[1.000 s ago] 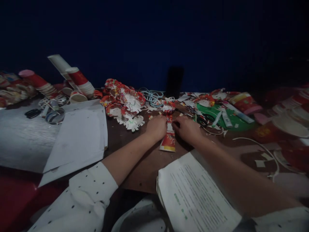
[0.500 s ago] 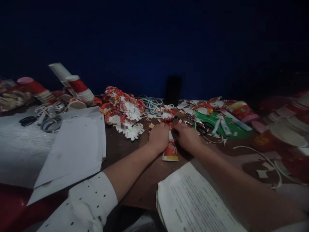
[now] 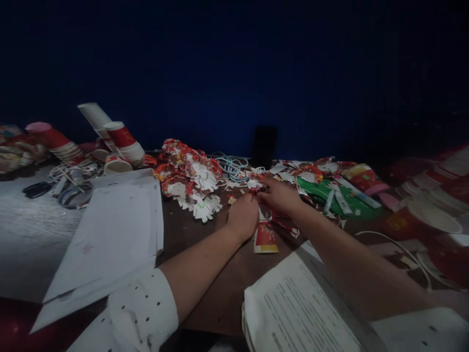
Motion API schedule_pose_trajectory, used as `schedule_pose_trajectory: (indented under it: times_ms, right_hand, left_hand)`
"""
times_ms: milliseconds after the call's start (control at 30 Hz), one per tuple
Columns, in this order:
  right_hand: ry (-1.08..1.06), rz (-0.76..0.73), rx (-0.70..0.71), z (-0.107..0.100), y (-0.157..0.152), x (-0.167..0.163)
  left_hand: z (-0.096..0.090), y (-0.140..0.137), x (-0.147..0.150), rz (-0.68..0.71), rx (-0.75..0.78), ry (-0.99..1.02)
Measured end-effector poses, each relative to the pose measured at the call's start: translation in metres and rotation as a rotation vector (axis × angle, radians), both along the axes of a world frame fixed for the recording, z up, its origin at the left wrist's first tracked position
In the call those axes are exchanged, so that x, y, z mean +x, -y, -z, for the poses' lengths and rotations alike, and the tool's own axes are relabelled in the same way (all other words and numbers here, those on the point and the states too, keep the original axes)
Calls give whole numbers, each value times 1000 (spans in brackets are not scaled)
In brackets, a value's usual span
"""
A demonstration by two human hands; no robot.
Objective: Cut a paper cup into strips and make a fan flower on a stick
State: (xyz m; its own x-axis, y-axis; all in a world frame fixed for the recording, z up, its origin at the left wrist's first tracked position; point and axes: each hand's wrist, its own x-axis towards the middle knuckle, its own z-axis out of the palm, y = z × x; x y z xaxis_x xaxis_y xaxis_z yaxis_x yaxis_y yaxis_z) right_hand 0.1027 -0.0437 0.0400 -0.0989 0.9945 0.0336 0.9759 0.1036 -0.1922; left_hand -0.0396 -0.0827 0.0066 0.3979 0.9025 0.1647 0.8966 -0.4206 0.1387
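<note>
A cut red paper-cup piece [image 3: 266, 239] with a yellow lower edge lies on the brown table between my hands, its upper part running up under my fingers. My left hand [image 3: 244, 217] is closed in a pinch at its left side, the fingertips hidden. From the right, my right hand [image 3: 280, 195] reaches over with bent fingers meeting near the left fingertips; what they grip is hidden. Just beyond the fingers sits a small red-and-white paper piece [image 3: 254, 184]. Below my right wrist shows a narrow red strip [image 3: 287, 228].
Red-and-white paper cutouts [image 3: 201, 176] pile up behind my left hand. Tilted paper cups [image 3: 124, 142] and white sheets [image 3: 120, 230] are to the left. Glue tubes [image 3: 342, 201] lie on a green mat [image 3: 366, 210]. A printed book [image 3: 293, 303] is close in front.
My right hand has moved up and inward over the top of the piece. The red strip now shows below my right wrist. The view has shifted slightly.
</note>
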Motion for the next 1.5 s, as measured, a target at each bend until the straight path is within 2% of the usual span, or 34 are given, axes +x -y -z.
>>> schedule_pose_trajectory:
  times_ms: [167, 267, 400, 467, 600, 667, 767, 867, 1000, 1200, 1267, 1367, 1500]
  right_hand:
    - [89, 8, 86, 7, -4, -16]
    - [54, -22, 157, 8, -11, -22]
    - [-30, -77, 102, 7, -29, -25]
    - [-83, -60, 129, 6, -33, -20]
    - [-199, -40, 223, 8, -16, 2]
    - [-211, -29, 185, 11, 0, 14]
    - [-223, -90, 109, 18, 23, 26]
    - [-181, -130, 49, 24, 36, 24]
    - [-61, -86, 52, 27, 39, 13]
    - [42, -80, 90, 27, 42, 8]
    - [49, -83, 101, 28, 44, 9]
    - [42, -84, 105, 28, 46, 9]
    - [3, -69, 107, 30, 45, 8]
  left_hand:
    - [2, -1, 0, 24, 25, 18]
    - [2, -1, 1, 22, 21, 14]
    - [3, -2, 0, 32, 21, 17]
    - [4, -2, -1, 30, 31, 18]
    - [4, -4, -2, 24, 44, 11]
    - [3, -4, -3, 26, 43, 18]
    - [3, -4, -3, 25, 33, 33]
    - [5, -3, -2, 16, 51, 49]
    - [8, -4, -2, 11, 85, 73]
    - [2, -15, -22, -84, 354, 323]
    - [-1, -16, -29, -115, 386, 350]
    - [-2, -13, -30, -120, 331, 304]
    - [1, -2, -18, -38, 160, 195]
